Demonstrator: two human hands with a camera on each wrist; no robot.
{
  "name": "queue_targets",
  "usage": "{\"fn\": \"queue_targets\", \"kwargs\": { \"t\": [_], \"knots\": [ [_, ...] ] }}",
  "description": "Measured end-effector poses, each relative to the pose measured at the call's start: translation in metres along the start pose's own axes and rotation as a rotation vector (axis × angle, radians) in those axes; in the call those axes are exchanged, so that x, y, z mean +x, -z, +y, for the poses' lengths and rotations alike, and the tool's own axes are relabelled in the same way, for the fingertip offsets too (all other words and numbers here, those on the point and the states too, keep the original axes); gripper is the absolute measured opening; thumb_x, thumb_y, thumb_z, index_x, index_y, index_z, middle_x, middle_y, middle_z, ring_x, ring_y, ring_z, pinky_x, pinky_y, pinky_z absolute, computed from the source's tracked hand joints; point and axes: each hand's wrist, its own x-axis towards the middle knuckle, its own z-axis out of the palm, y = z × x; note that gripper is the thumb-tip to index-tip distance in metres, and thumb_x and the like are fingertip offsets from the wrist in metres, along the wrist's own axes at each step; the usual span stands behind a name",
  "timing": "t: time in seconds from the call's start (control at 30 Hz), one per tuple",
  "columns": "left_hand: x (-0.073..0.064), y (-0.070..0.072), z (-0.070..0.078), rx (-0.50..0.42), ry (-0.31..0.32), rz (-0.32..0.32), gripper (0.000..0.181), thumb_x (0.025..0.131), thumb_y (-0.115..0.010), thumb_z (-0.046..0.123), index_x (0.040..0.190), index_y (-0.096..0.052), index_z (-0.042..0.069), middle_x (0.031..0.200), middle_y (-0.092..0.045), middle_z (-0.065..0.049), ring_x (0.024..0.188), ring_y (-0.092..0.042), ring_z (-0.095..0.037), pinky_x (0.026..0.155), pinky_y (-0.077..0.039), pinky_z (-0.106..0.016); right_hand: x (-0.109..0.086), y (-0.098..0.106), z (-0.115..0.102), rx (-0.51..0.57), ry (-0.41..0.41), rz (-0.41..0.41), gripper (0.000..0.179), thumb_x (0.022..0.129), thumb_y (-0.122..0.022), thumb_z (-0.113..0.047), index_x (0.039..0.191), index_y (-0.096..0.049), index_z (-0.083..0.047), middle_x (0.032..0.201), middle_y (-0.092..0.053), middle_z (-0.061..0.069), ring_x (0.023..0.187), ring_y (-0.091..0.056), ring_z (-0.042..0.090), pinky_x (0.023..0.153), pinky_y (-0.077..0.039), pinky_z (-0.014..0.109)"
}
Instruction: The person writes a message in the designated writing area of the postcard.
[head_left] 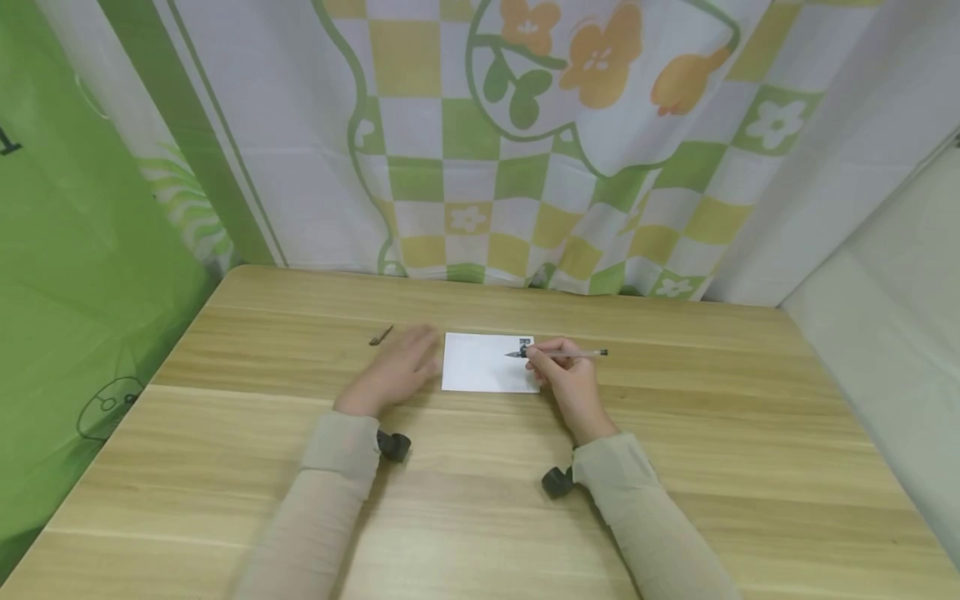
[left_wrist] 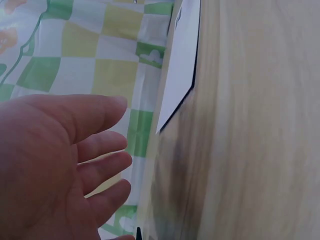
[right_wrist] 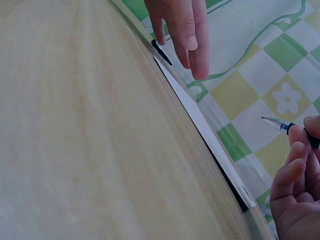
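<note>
Pen (head_left: 573,353) sits pinched near its tip in the right hand (head_left: 572,385), presumably for fine control, raised over the white card (head_left: 480,364) on the tabletop (head_left: 465,508); I see the left hand (head_left: 397,367) beside it, fingers relaxed, gripping nothing.

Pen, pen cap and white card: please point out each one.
Pen (head_left: 581,353): head view, on its clear barrel.
Pen cap (head_left: 383,334): head view, on its dark middle.
White card (head_left: 482,363): head view, on its blank face.
</note>
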Motion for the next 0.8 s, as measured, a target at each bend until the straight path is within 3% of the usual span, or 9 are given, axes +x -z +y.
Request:
{"fn": "queue_targets", "kwargs": {
  "t": [0.13, 0.33, 0.5, 0.8],
  "knots": [
    [-0.002, -0.003, 0.008, 0.003, 0.06, -0.075, 0.063, 0.109, -0.042, 0.029, 0.161, -0.018, 0.002, 0.169, -0.008, -0.017, 0.155, -0.002, -0.037, 0.119, 0.001, -0.066, 0.0, 0.0, 0.0, 0.004, -0.007, 0.003, 0.018, 0.094, -0.073, -0.012, 0.098, -0.065, 0.004, 0.078, -0.07, 0.002, 0.065, -0.055, 0.012, 0.059, -0.048, 0.02],
    [-0.004, -0.004, 0.016, 0.026, 0.108, -0.143, 0.068, 0.11, -0.04, 0.033, 0.163, -0.009, 0.006, 0.17, 0.0, -0.014, 0.154, 0.007, -0.038, 0.114, 0.006, -0.073, 0.0, 0.0, -0.001, -0.009, -0.022, 0.009, 0.021, 0.094, -0.073, -0.013, 0.1, -0.064, 0.005, 0.078, -0.07, 0.002, 0.066, -0.056, 0.012, 0.06, -0.049, 0.02],
    [-0.005, -0.005, 0.017, 0.072, 0.115, -0.171, 0.068, 0.109, -0.042, 0.035, 0.163, -0.01, 0.008, 0.17, 0.002, -0.011, 0.154, 0.007, -0.039, 0.113, 0.007, -0.074, 0.001, 0.0, -0.001, -0.015, -0.029, 0.01, 0.025, 0.094, -0.073, -0.013, 0.104, -0.063, 0.009, 0.079, -0.07, 0.003, 0.067, -0.056, 0.012, 0.061, -0.049, 0.021],
    [0.001, -0.016, 0.006, 0.125, 0.119, -0.19, 0.069, 0.109, -0.04, 0.037, 0.163, -0.009, 0.009, 0.17, 0.003, -0.01, 0.154, 0.007, -0.038, 0.112, 0.008, -0.074, -0.001, -0.001, -0.002, -0.026, -0.031, 0.004, 0.019, 0.094, -0.073, -0.013, 0.101, -0.065, 0.003, 0.078, -0.07, 0.002, 0.066, -0.055, 0.012, 0.06, -0.049, 0.02]
  ]
}}
